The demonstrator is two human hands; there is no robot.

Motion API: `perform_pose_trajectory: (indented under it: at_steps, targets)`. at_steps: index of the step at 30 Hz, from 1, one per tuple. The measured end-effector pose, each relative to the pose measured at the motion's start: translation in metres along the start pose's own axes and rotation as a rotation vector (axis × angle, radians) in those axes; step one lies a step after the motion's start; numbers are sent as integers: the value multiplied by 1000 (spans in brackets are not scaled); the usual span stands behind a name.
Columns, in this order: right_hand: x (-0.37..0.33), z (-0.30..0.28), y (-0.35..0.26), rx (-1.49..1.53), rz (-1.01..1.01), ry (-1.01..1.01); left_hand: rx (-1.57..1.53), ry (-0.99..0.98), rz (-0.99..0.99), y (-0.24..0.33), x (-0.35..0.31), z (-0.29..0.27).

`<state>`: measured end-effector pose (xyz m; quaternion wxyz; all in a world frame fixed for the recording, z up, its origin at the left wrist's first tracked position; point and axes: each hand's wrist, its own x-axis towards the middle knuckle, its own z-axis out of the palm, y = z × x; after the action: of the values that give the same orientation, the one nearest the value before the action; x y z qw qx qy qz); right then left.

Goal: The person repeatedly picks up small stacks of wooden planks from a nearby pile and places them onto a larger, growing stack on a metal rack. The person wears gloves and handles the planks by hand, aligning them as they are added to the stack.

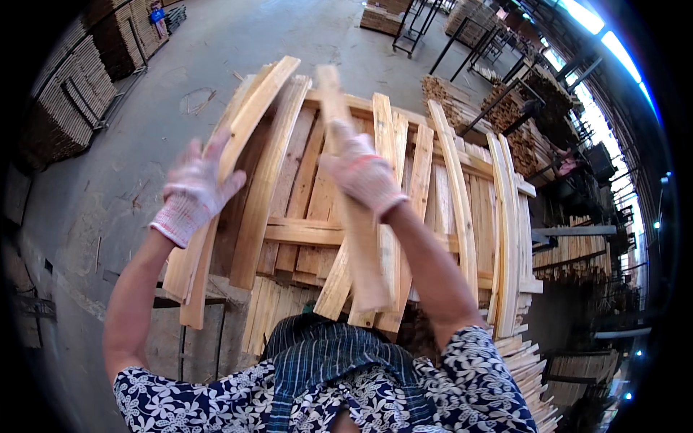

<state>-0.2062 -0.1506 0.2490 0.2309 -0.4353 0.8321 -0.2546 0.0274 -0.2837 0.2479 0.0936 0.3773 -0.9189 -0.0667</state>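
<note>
My right hand (364,175), in a pale knitted glove, is closed around a wooden board (363,260). Motion blurs this board, which slants over the pile from the far side toward my body. At the left edge of the pile, my gloved left hand (193,189) has its fingers and thumb spread against several stacked boards (249,123); it is slightly blurred. Between my hands lies another long board (268,195). More loose boards (420,209) lie to the right of my right hand, across lower layers of planks.
Cross slats (307,232) run beneath the loose boards. Curved-looking boards (456,187) lie farther right. Tall timber stacks (72,94) stand at the far left, and more wood piles (498,119) with dark metal frames stand at the right. Grey concrete floor (238,36) surrounds the pile.
</note>
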Motion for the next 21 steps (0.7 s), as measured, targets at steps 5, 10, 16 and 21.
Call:
perform_pose_trajectory:
  at_steps: [5, 10, 16, 21]
  targets:
    - [-39, 1, 94, -343, 213, 152, -423, 256, 749, 47, 35, 38]
    - [-42, -26, 101, -155, 266, 120, -654, -302, 354, 151, 51, 99]
    - [-83, -49, 120, -75, 241, 321, -326, -554, 75, 235, 44, 100]
    - [-79, -18, 125, -225, 472, 203, -378, -571, 23, 232, 58, 113]
